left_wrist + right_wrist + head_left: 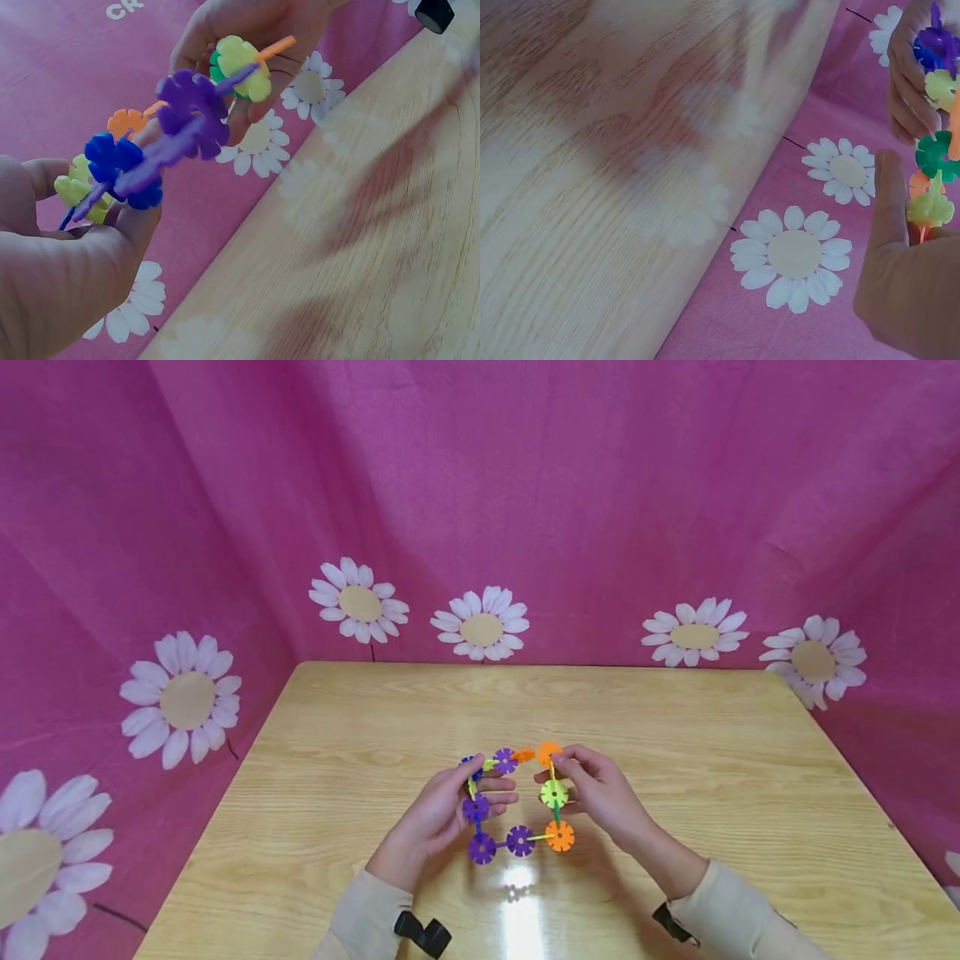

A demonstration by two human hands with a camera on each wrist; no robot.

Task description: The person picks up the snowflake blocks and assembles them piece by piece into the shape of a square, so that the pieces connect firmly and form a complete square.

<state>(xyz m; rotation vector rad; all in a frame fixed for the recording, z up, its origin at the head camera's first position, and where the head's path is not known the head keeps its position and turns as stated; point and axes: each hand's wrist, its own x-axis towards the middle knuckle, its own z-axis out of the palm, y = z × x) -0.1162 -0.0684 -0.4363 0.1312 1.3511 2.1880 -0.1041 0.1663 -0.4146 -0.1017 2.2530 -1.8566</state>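
Note:
Interlocking flower-shaped plastic discs are joined into a roughly square ring (520,841), held up above the table. Purple discs and a blue one line its left side, while orange, yellow and green ones form the right. My left hand (435,814) pinches the left side, thumb in front near the upper corner and fingers behind. At the upper right, an orange disc (549,753) is pinched by my right hand (611,793). The left wrist view shows a blue disc (124,169) close to the left fingers. A green disc (936,156) appears beside the right thumb in the right wrist view.
Below the hands lies a wood-grain table (337,735) with a bright reflection near its front. A pink curtain (585,485) printed with white daisies hangs behind and along the sides. Black straps (423,935) hang at both sleeves.

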